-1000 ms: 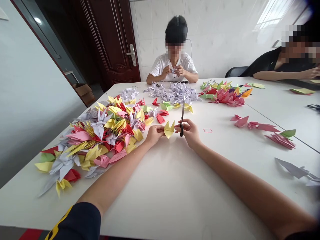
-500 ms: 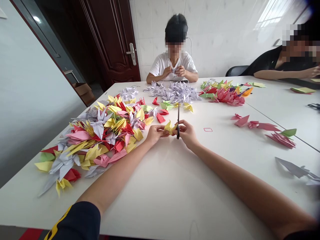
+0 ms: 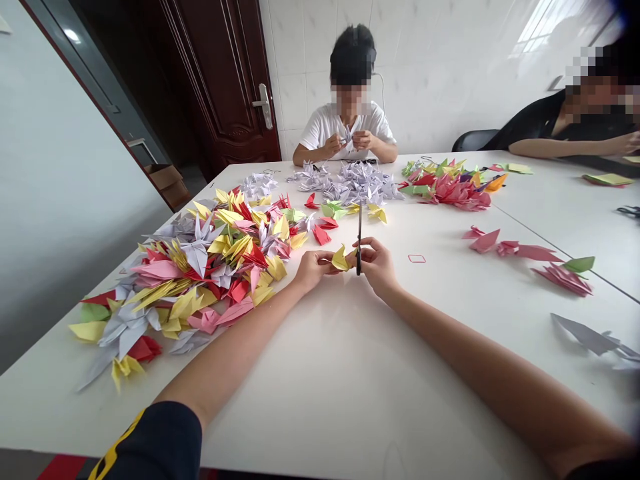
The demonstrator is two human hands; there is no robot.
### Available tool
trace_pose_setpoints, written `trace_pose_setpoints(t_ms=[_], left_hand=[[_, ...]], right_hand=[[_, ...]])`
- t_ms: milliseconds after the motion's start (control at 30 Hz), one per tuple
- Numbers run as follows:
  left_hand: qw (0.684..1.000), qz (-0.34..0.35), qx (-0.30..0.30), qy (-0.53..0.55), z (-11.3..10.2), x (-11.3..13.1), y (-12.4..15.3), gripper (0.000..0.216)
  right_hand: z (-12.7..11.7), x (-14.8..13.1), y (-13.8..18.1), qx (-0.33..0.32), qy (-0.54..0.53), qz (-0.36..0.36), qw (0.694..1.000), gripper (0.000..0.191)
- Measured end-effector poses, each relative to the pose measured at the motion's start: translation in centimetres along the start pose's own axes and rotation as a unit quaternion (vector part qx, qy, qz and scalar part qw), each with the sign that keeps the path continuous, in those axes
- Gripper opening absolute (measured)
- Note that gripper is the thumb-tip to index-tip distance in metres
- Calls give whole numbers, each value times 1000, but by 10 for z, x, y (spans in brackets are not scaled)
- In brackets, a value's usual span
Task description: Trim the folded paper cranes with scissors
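Observation:
A small folded yellow paper crane (image 3: 339, 259) is pinched in the fingers of my left hand (image 3: 313, 270), just above the table. My right hand (image 3: 379, 265) is closed around the dark handle of a pair of scissors (image 3: 359, 233), whose blades point up and away from me. The right fingertips meet the crane's right side; whether they grip it too is hard to see. Close to my left forearm lies a big heap of folded paper cranes (image 3: 235, 233) in yellow, red, pink, green and pale lilac.
Across the white table (image 3: 300, 393), a person in a white shirt (image 3: 315, 130) folds lilac paper behind a pile of lilac cranes (image 3: 367, 183). Pink and multicoloured cranes (image 3: 457, 190) lie at the far right, loose pink pieces (image 3: 533, 253) nearer. Another person's arm (image 3: 560, 148) rests at right.
The yellow crane has turned between my hands, so a broader curved face shows now. My right hand and the scissors have shifted slightly to the right. The person opposite has moved their folded paper.

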State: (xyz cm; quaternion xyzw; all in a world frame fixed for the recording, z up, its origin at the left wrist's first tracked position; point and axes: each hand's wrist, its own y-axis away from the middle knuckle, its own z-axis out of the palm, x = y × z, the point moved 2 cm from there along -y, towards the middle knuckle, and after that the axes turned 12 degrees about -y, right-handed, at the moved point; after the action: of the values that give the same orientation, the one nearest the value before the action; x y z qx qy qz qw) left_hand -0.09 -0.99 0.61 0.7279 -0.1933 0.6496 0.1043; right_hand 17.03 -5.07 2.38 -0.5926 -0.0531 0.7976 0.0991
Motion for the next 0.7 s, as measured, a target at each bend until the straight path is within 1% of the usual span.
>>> trace_pose_setpoints(t_ms=[167,333,533,700], left_hand=[[1000,-14,2,24,5,5,3,55],[999,-30,24,38,10,8,6,59],[997,-43,41,39,9,5,5,59],[996,-48,68,42,6,5,4,55]], right_hand=[[0,-4,0,5,10,-6,1000,38],[1,-5,2,9,-4,-2,1000,37],[0,0,2,3,-3,12,1000,34],[1,2,2,-15,-13,1,1000,36]])
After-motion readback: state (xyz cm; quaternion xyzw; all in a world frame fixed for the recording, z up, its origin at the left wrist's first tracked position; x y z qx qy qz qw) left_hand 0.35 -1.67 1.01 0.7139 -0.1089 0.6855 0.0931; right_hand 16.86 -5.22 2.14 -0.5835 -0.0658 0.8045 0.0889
